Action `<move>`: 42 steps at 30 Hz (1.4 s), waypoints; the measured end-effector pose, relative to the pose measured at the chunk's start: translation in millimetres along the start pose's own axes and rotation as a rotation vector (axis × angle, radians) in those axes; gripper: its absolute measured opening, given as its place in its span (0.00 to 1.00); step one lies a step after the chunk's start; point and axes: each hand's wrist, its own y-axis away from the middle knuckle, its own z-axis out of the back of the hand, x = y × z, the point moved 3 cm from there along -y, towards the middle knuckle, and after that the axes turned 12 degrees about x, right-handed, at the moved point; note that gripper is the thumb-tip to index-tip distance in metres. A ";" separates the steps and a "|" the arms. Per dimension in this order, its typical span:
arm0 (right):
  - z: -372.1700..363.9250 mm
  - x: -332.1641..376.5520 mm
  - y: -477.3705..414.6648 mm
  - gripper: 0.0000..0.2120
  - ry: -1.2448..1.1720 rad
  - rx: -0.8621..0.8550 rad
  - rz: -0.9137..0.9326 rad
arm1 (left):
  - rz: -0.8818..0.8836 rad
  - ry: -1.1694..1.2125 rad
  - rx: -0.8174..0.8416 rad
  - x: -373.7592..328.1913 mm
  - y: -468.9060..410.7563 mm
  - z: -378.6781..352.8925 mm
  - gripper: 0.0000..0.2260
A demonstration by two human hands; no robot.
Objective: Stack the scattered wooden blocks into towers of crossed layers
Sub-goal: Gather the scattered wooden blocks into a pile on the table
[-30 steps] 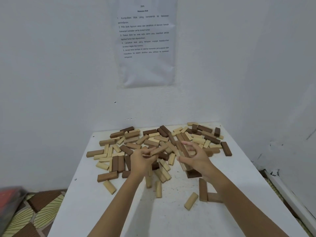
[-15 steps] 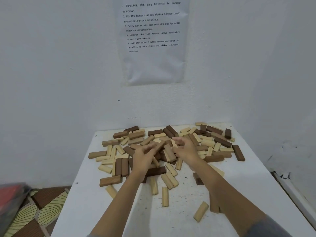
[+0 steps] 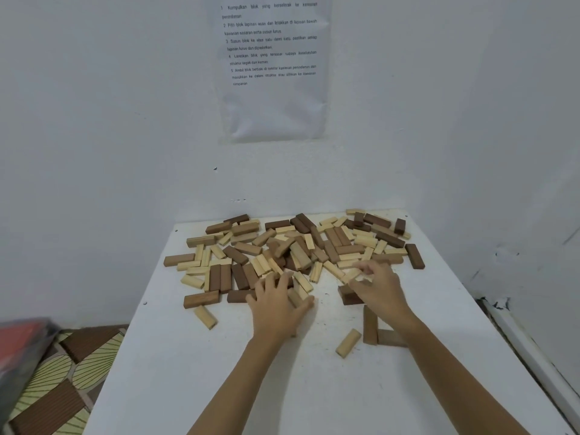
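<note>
1. The wooden blocks (image 3: 292,246) lie in a loose heap across the far half of the white table (image 3: 219,387), just above the middle of the frame. A few strays sit lower right: a pale block (image 3: 348,343) and two brown blocks (image 3: 370,324) in an L shape. No tower stands yet, so this looks like the gathering step.
2. The left hand (image 3: 276,302) rests at the near edge of the heap, centre of the frame, fingers spread and curled over some pale blocks (image 3: 303,288). It seems to be raking them in more than pinching one.
3. The right hand (image 3: 378,287), right of centre, has its fingers bent over pale blocks at the heap's edge, with a short dark stack (image 3: 346,295) just to its left. Motion blur hides the fingertips, so whether it truly grips a block cannot be told.
4. To do this well, pull out three blocks of like length at a time and lay them side by side, touching, on the bare tabletop in the lower part of the frame.
5. Square their ends with both palms before adding the next layer crosswise.
6. Keep the base well apart from the heap, so that loose blocks sliding off cannot knock it.
</note>
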 end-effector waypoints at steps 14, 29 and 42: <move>-40.3 -32.9 79.0 0.36 0.602 0.049 0.089 | -0.224 -0.165 -0.222 5.1 21.9 -36.7 0.24; -31.3 -53.1 73.8 0.30 0.386 -0.109 0.241 | -0.266 -0.164 -0.087 25.8 27.6 -32.5 0.31; -36.8 -52.6 69.2 0.26 0.262 -0.199 0.336 | -0.483 -0.103 -0.383 22.2 40.4 -28.3 0.16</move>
